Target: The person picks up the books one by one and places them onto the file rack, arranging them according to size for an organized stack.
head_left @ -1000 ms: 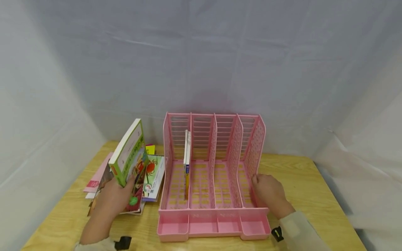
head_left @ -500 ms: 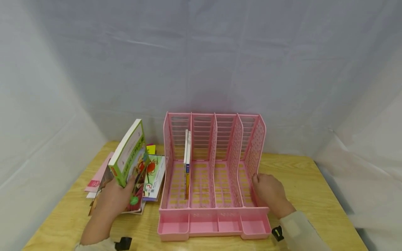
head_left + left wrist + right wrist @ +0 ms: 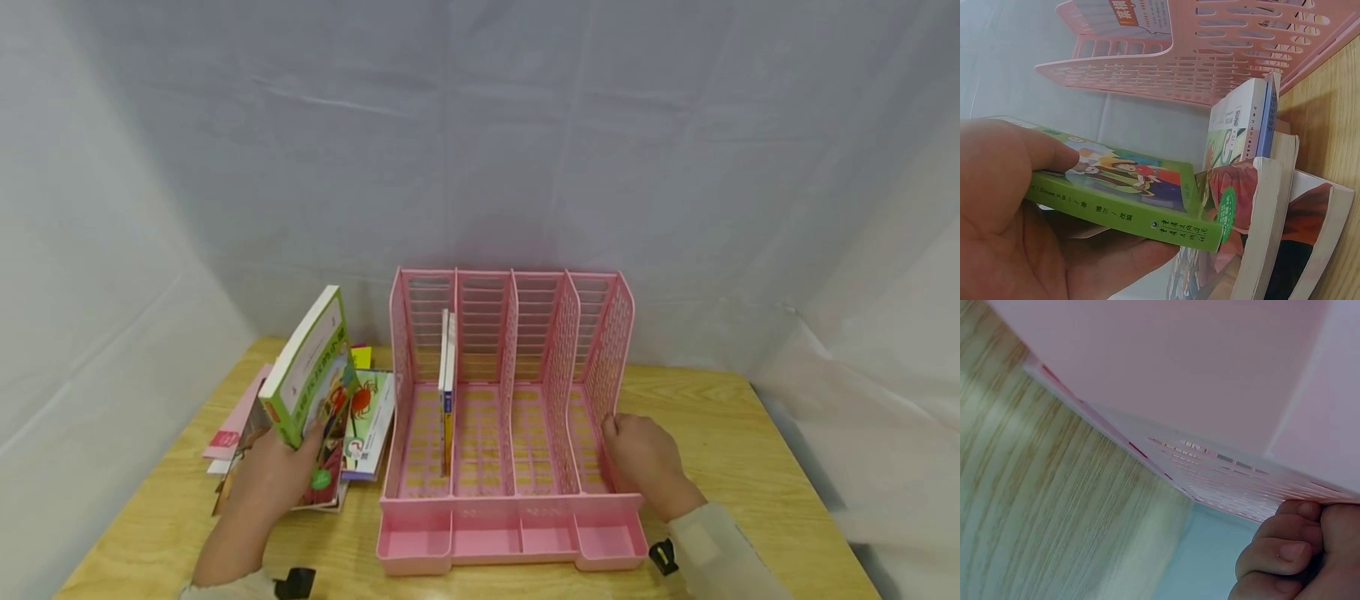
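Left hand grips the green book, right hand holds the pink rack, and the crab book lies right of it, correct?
No, the crab book lies left of the pink rack, per the head view. The left hand grips the green book, and the right hand the rack.

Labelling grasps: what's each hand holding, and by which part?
Left hand: green book, gripped by its spine side, thumb on the front cover. Right hand: pink rack, held at the front edge of its right outer wall.
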### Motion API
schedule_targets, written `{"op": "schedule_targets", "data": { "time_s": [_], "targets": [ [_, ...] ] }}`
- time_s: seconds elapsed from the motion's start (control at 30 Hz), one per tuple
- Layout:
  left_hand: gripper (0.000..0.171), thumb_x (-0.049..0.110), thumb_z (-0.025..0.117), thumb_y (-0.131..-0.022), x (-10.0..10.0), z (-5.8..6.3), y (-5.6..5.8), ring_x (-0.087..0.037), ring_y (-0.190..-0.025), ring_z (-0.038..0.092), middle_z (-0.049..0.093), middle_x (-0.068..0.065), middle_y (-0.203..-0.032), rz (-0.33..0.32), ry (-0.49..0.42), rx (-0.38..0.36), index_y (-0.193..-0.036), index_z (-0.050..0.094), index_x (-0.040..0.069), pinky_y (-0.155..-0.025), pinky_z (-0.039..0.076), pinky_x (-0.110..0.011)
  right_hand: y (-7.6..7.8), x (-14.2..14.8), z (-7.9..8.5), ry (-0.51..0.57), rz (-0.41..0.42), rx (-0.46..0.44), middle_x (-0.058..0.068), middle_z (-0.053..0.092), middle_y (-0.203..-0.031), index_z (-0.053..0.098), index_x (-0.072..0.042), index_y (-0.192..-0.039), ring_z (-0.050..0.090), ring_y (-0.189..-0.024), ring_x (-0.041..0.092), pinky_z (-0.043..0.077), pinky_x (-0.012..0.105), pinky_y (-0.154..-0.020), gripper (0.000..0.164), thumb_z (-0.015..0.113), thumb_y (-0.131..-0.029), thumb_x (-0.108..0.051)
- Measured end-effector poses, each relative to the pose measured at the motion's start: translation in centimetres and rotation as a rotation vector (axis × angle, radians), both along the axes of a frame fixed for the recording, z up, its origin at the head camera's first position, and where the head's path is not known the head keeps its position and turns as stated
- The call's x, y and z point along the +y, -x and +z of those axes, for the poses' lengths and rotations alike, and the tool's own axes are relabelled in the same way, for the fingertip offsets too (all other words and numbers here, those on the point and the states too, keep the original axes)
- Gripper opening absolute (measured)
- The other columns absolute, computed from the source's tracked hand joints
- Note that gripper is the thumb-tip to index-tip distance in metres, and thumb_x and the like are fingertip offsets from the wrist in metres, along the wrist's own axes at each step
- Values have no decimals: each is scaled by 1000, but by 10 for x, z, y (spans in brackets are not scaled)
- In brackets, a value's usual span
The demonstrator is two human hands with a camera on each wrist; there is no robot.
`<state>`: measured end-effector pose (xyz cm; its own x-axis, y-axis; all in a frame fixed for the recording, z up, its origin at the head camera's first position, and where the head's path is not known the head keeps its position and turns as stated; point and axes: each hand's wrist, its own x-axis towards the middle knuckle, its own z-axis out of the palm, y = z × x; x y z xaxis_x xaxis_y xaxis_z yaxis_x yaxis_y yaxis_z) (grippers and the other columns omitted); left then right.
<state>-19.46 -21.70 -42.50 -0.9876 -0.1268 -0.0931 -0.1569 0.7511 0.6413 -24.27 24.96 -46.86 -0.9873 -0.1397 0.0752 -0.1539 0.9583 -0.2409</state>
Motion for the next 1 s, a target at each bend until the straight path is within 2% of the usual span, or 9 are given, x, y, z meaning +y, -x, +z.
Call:
{"op": "schedule_targets", "data": {
  "time_s": [0.17,0.27,0.5,0.7,0.9,1.0],
  "targets": [
    [75,49,35,-110,0,0,0,-31,-85,66,43,-40,-148,0,-8,9,-161,24,-5,-51,48,-35,1,-1,1,57,-51,-24,2,50,-61,51,-12,-68,47,-58,17,55,46,-65,45,40,-110,-21],
    [75,49,35,-110,1,0,-1,-30,-83,65,44,-40,-147,3,-3,8,-160,25,-6,-51,48,-35,1,-1,1,62,-53,-23,2,49,-60,49,-13,-67,45,-58,17,54,44,-63,45,41,-110,-21],
    [74,47,36,-110,1,0,-1,-33,-87,66,44,-41,-147,6,-1,15,-160,25,-6,-52,49,-35,1,-1,0,122,-126,-64,4,48,-58,49,-12,-64,42,-57,19,39,37,-57,52,37,-111,-30],
    [74,47,36,-110,1,1,-2,-33,-86,66,45,-41,-146,15,3,11,-159,27,-7,-52,49,-34,1,-1,-1,113,-115,-54,3,49,-59,49,-12,-65,43,-57,18,45,40,-59,51,37,-111,-29],
    [73,46,37,-110,1,1,-3,-31,-83,65,46,-41,-145,18,-13,15,-159,27,-7,-50,48,-35,1,-1,0,121,-119,-55,3,48,-58,49,-12,-65,42,-57,18,42,38,-58,51,37,-111,-28],
    [74,47,37,-110,1,1,-4,-29,-80,65,46,-41,-145,14,-32,13,-159,26,-6,-49,48,-35,0,-1,1,117,-118,-65,3,48,-60,50,-12,-66,44,-59,19,45,40,-60,51,36,-112,-30]
  ]
}}
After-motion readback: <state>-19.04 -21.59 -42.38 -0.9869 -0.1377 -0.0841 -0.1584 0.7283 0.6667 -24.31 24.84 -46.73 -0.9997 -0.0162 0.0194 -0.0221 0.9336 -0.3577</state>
